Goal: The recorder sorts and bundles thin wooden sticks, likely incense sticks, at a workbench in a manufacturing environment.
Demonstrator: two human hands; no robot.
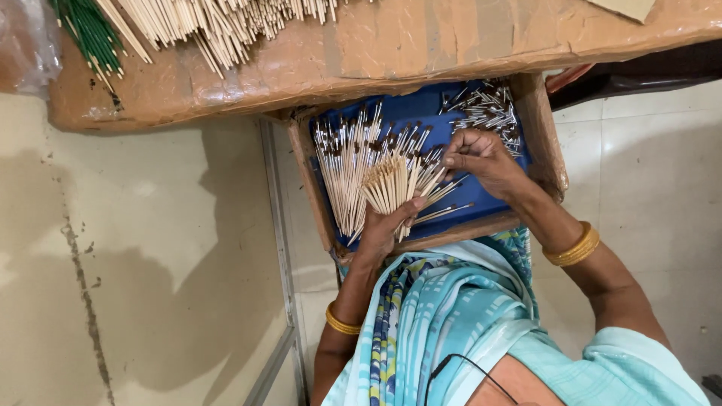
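Brushes (387, 184), thin pale sticks with dark tips, stand bunched in the left hand (382, 225), which is closed around their lower ends just above the near edge of a tray (451, 231). The bundle fans upward and away from the body, its long axis running roughly from the person toward the far side of the tray. The right hand (477, 158) sits just to the right of the bundle, fingers curled and pinched on what looks like one or two brushes at the fan's right edge; exactly what it grips is hard to tell. So the bundle lies directly left of the right hand, touching or nearly touching it.

The tray, wooden-sided with a blue floor, holds more brushes: a long heap (342, 169) to the left of the bundle and a smaller pile (489, 113) in the far right corner. Beyond the tray, a brown surface (361, 53) carries plain sticks (226, 22) and some green sticks (90, 34). Gold bangles (573, 246) circle both wrists
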